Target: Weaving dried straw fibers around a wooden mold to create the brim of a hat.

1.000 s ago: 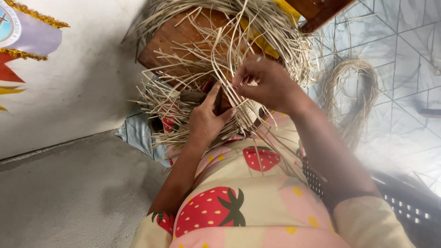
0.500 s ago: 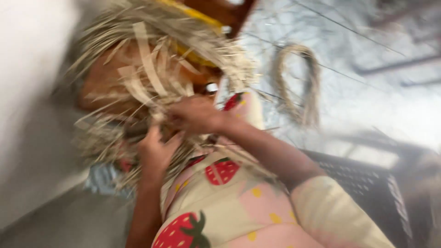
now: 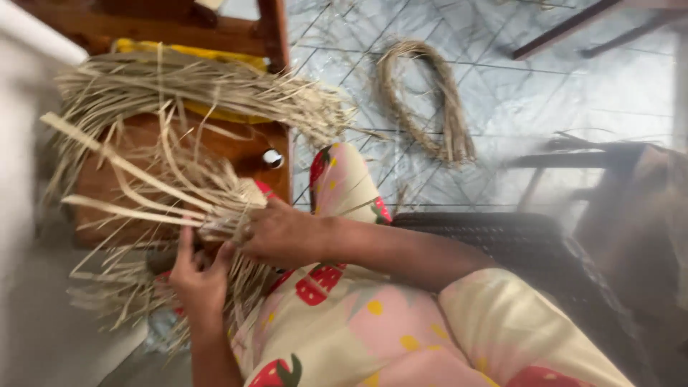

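Note:
A piece of woven dried-straw work (image 3: 215,208) with long loose strips sticking out to the left rests over my lap. My right hand (image 3: 279,233) grips the woven edge of it, fingers closed around the strands. Just below it, my left hand (image 3: 197,276) pinches straw strips, with one finger raised. More loose straw (image 3: 186,89) fans out over a wooden chair (image 3: 215,143) behind the work. I wear pale clothing with a strawberry print (image 3: 373,322).
A looped bundle of straw (image 3: 430,107) lies on the tiled floor (image 3: 545,93) at the top centre. A dark woven plastic seat (image 3: 530,244) is under me at the right. A white wall (image 3: 21,100) runs along the left.
The view has swung right and sharpened from a blur. My hands sit lower left in the frame, still on the straw work; the right hand has come closer to the left.

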